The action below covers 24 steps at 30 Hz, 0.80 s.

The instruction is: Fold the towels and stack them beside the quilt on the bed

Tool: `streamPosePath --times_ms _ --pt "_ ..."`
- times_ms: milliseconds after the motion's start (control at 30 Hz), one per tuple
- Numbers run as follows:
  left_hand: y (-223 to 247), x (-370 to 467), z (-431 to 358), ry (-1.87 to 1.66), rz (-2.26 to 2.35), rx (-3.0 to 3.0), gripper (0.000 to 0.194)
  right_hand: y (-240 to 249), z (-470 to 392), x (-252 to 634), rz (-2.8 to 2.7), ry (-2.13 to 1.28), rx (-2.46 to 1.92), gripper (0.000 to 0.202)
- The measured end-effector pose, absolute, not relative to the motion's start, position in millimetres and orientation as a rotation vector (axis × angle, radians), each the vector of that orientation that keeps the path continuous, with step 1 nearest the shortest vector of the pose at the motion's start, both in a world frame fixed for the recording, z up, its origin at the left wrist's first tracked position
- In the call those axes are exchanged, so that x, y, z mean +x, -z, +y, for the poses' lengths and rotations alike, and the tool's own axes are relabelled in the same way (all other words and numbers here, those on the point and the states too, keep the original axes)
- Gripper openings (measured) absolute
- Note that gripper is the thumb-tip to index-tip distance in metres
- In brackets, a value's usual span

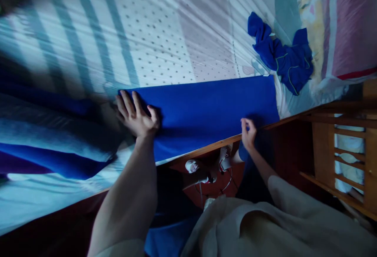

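A folded blue cloth (206, 104) lies smoothed out in a long strip along the bed's near edge. My left hand (138, 115) rests flat on its left end, fingers spread, the outer ones reaching past the fold. At the cloth's near edge, toward the right, is my right hand (249, 131) with its fingers curled in. Whether the fingers pinch any fabric is hidden. Beyond the cloth's right end, a crumpled blue garment (290, 62) with thin light-green piping sits on the sheet.
The bed has a patterned sheet (156, 37) and a wooden edge rail (203, 150). Several folded fabrics (53, 135) are piled on the left. A pink pillow (352, 25) is at the far right. A slatted wooden piece (349, 155) stands below it. My shoes (193, 166) show on the reddish floor.
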State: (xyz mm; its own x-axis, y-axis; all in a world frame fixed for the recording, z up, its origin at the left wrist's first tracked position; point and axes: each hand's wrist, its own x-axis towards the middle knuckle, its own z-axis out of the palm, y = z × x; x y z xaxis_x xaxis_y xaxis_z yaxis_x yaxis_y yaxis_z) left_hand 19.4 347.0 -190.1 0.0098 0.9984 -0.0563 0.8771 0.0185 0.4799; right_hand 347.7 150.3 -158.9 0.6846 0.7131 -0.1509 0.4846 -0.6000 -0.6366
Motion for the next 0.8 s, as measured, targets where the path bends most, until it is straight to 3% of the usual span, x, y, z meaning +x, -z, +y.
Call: streamPosePath --times_ms 200,800 --pt "184 22 347 -0.391 1.926 1.868 0.075 161 89 251 -0.155 -1.043 -2.030 0.039" --pt "193 20 344 -0.347 1.940 1.989 0.071 191 103 256 0.169 -1.029 -1.825 0.037"
